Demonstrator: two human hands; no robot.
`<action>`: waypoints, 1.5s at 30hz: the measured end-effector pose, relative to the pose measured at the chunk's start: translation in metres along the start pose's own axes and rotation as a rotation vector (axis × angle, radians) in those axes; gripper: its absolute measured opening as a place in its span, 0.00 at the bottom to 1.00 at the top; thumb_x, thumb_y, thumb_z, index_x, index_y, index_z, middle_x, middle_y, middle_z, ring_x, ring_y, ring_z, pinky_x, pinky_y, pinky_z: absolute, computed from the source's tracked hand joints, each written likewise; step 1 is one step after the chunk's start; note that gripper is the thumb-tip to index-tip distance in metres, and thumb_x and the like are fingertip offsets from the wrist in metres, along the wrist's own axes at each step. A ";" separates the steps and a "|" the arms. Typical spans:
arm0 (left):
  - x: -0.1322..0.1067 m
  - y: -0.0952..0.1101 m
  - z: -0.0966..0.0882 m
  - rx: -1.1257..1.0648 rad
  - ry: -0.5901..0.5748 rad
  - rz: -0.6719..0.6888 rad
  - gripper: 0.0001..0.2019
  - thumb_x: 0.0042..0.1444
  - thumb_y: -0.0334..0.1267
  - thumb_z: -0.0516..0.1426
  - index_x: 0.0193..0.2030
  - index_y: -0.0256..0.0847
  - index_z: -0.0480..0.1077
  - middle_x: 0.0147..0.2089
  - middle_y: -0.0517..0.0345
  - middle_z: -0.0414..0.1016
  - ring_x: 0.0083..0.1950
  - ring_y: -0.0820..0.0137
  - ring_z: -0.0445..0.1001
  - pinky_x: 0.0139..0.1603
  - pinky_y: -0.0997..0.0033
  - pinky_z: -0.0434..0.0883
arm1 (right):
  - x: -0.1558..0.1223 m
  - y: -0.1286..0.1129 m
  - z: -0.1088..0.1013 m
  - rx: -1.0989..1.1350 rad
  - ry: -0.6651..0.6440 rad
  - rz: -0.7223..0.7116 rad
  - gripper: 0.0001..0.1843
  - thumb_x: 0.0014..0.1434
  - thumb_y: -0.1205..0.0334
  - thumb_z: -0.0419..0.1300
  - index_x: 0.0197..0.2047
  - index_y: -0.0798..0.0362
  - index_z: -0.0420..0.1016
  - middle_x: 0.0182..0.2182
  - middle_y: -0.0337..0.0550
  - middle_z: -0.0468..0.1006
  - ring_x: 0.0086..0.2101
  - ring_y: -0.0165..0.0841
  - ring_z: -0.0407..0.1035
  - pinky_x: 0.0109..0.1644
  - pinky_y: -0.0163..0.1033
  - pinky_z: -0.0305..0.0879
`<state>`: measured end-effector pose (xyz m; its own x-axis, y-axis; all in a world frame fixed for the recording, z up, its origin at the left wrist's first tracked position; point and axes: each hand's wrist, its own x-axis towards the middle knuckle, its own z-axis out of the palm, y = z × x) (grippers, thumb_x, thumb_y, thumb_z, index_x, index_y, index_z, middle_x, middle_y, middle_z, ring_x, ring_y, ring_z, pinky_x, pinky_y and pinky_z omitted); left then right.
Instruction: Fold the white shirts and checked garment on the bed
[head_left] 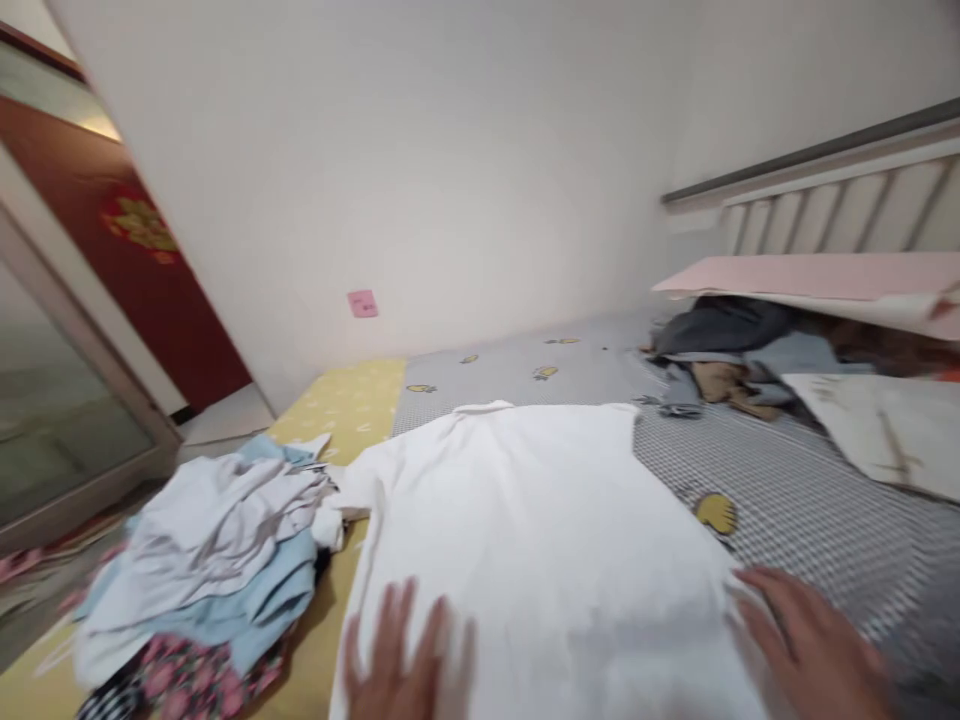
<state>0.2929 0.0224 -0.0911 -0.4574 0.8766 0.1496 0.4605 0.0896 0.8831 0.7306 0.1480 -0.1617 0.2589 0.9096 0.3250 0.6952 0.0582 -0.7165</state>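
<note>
A white short-sleeved shirt (525,530) lies spread on the bed, its collar end away from me and its left sleeve bent outward. My left hand (397,655) rests on the lower left part of the shirt, fingers spread and slightly blurred. At the shirt's lower right edge is my right hand (814,640), its fingertips touching the cloth, with a gap between the fingers. Left of the shirt sits a heap of crumpled clothes (217,520), with white, light blue and pink floral pieces.
Under the shirt are a grey patterned sheet (757,470) and a yellow strip (360,400). Dark clothes (720,330) are piled at the right beneath a pink panel (817,275). A white wall (420,180) stands behind the bed, and a red door (127,230) is at the left.
</note>
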 end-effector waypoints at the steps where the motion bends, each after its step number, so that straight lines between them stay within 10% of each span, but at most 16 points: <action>1: 0.009 0.001 0.013 0.198 -0.118 0.186 0.18 0.62 0.44 0.57 0.58 0.65 0.73 0.74 0.67 0.59 0.78 0.55 0.46 0.78 0.42 0.30 | 0.006 -0.036 0.025 -0.028 -0.035 -0.150 0.21 0.60 0.43 0.49 0.50 0.39 0.74 0.59 0.54 0.71 0.64 0.51 0.60 0.70 0.60 0.49; 5: 0.053 -0.010 0.059 0.737 -0.363 0.375 0.25 0.68 0.49 0.47 0.71 0.66 0.53 0.76 0.63 0.51 0.77 0.53 0.49 0.75 0.31 0.40 | 0.013 -0.135 0.125 -0.208 -0.373 -0.437 0.30 0.67 0.47 0.41 0.66 0.40 0.68 0.70 0.40 0.60 0.69 0.51 0.51 0.71 0.64 0.45; 11: 0.107 -0.040 0.070 0.812 -0.348 0.217 0.28 0.68 0.58 0.38 0.73 0.62 0.45 0.78 0.59 0.39 0.79 0.53 0.39 0.74 0.29 0.40 | 0.035 -0.160 0.200 -0.487 -0.531 -0.452 0.29 0.69 0.44 0.44 0.71 0.32 0.59 0.73 0.36 0.52 0.71 0.52 0.43 0.70 0.71 0.39; 37: 0.374 -0.037 0.131 0.916 -0.149 0.049 0.30 0.68 0.56 0.38 0.75 0.53 0.47 0.79 0.58 0.40 0.79 0.48 0.36 0.71 0.23 0.33 | 0.091 -0.143 0.247 -0.422 -0.482 -0.528 0.29 0.68 0.39 0.43 0.71 0.23 0.53 0.73 0.29 0.50 0.71 0.55 0.43 0.67 0.76 0.41; 45: 0.353 -0.039 0.127 0.903 -0.062 0.048 0.30 0.69 0.50 0.41 0.74 0.42 0.50 0.78 0.50 0.44 0.79 0.50 0.40 0.75 0.31 0.36 | 0.090 -0.146 0.245 -0.476 -0.493 -0.508 0.28 0.69 0.42 0.41 0.71 0.25 0.54 0.73 0.29 0.51 0.71 0.52 0.43 0.68 0.74 0.40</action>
<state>0.2104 0.3882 -0.1297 -0.3921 0.9107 0.1301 0.9116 0.3657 0.1880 0.4883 0.3217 -0.1789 -0.4056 0.9014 0.1517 0.8842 0.4290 -0.1849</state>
